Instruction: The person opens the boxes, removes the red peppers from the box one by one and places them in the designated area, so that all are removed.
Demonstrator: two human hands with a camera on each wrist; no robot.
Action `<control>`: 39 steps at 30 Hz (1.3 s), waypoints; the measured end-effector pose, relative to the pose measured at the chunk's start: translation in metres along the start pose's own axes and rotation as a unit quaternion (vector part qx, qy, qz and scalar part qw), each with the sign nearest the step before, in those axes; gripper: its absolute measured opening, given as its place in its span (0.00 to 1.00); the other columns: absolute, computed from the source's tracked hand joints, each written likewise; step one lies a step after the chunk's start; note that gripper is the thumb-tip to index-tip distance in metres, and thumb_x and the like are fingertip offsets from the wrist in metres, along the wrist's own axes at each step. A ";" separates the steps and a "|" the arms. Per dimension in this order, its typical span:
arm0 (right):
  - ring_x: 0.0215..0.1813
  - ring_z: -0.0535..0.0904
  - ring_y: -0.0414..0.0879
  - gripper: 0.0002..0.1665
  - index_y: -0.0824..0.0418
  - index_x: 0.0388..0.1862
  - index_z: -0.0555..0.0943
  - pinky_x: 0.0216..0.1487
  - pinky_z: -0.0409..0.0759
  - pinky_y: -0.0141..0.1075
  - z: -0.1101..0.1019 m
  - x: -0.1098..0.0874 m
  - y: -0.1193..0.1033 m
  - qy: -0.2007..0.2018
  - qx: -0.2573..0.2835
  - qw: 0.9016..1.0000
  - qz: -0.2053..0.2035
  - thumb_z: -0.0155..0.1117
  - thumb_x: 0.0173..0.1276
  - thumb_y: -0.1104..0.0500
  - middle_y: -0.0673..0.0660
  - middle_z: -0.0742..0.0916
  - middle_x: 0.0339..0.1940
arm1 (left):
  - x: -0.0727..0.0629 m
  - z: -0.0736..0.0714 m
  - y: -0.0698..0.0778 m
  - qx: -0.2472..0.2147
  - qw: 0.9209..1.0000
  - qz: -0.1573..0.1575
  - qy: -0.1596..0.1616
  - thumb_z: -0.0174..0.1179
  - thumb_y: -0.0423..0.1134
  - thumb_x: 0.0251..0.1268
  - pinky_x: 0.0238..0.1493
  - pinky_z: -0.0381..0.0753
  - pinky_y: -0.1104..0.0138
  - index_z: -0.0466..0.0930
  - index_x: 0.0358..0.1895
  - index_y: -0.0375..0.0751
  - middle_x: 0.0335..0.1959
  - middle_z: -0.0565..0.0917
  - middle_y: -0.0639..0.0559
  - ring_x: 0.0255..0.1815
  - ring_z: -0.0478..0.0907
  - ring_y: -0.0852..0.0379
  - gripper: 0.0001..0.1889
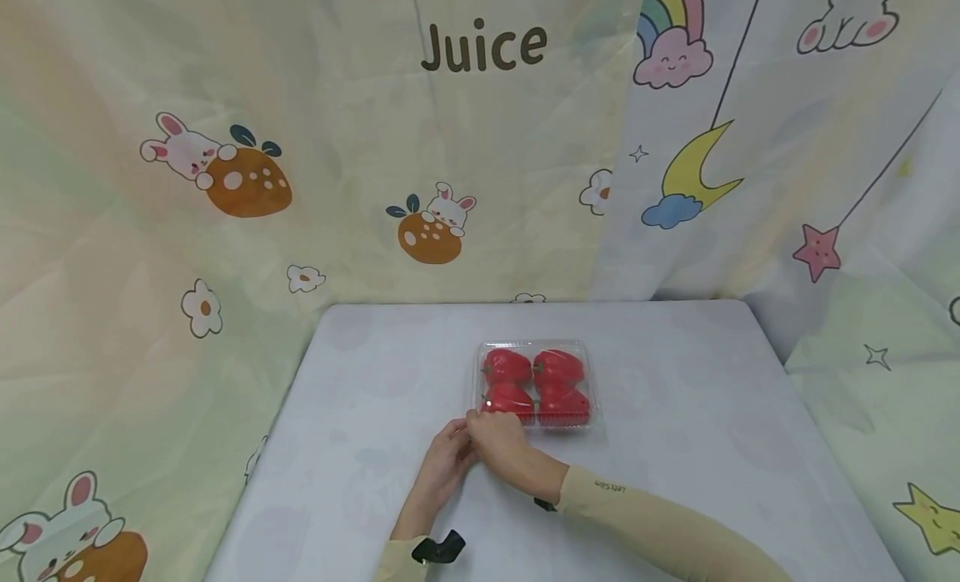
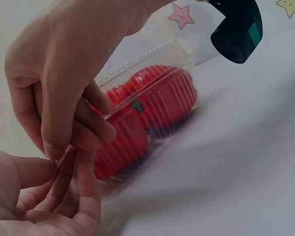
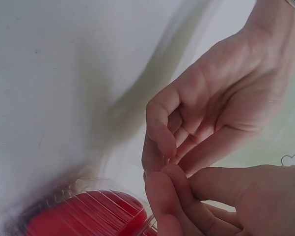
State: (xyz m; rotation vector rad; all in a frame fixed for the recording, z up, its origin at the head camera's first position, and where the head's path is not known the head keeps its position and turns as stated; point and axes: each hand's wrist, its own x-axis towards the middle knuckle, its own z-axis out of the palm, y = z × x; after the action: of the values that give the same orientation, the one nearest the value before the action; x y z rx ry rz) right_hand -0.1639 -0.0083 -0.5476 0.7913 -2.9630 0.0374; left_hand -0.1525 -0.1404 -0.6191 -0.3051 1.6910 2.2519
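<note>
Lots of pastel going on: the cartoon-print backdrop (image 1: 510,148) fills the 12 o'clock side and wraps round toward 9 and 3, covered in bunnies, a moon, a rainbow and the word "Juice". Next size down is the white tabletop (image 1: 675,432), spread out under everything. Cream right sleeve (image 1: 660,519) with some small lettering comes in from about 5 o'clock, and a bit of the left sleeve (image 1: 400,563) pokes in around 7.

Then the clear plastic box (image 1: 534,344) with ribbed sides, sitting on the tabletop a little to the 12 o'clock side of its middle. At the box's 7 o'clock corner there's the right hand (image 1: 504,445), fingers curled, with the left hand (image 1: 442,465) just beside it toward 8, thumb and fingers bent in. Their fingertips meet, but honestly I can't tell if they're pinching something thin or just touching each other. Can't tell if they're on the box either.

Left wrist has a black wrist camera (image 1: 438,549) on it. Inside the box: 4 red bell peppers (image 1: 560,367), 2 by 2, at roughly 10, 2, 4 and 8 o'clock. Tiniest bit I can spot is a green stem (image 2: 137,104) on a pepper, behind the clear plastic.
</note>
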 end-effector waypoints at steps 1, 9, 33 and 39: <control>0.20 0.76 0.40 0.22 0.57 0.45 0.86 0.25 0.83 0.31 0.000 0.000 0.000 -0.003 -0.001 1.000 0.001 0.81 0.54 0.49 0.52 0.87 0.23 | 0.000 0.000 0.000 0.003 1.000 -0.001 0.004 0.54 0.41 0.76 0.46 0.82 0.70 0.77 0.54 0.38 0.46 0.82 0.54 0.44 0.78 0.59 0.13; 0.18 0.74 0.40 0.21 0.58 0.42 0.87 0.22 0.80 0.30 0.002 0.000 -0.002 0.011 -0.006 1.000 -0.001 0.82 0.53 0.49 0.51 0.85 0.20 | 0.001 0.002 -0.002 0.025 0.999 0.003 0.031 0.55 0.42 0.76 0.46 0.82 0.71 0.78 0.56 0.34 0.43 0.83 0.54 0.41 0.79 0.60 0.15; 0.14 0.62 0.39 0.11 0.59 0.29 0.83 0.15 0.60 0.29 0.010 0.004 0.002 0.070 0.018 0.997 -0.006 0.77 0.59 0.54 0.49 0.78 0.12 | 0.003 0.007 0.004 0.119 0.990 0.053 0.060 0.55 0.40 0.77 0.46 0.81 0.75 0.78 0.57 0.32 0.49 0.89 0.46 0.44 0.83 0.66 0.16; 0.14 0.62 0.39 0.10 0.59 0.28 0.82 0.15 0.60 0.29 0.011 0.004 0.003 0.072 0.028 0.997 -0.005 0.75 0.61 0.56 0.50 0.78 0.12 | 0.002 0.006 0.004 0.135 0.987 0.063 0.061 0.54 0.39 0.77 0.47 0.81 0.75 0.78 0.57 0.32 0.50 0.89 0.44 0.44 0.84 0.66 0.16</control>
State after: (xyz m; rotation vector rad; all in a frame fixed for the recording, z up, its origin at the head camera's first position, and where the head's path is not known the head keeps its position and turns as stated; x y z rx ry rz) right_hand -0.1698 -0.0087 -0.5585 0.7765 -2.8339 0.1700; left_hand -0.1558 -0.1354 -0.6148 -0.2840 2.1052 2.0893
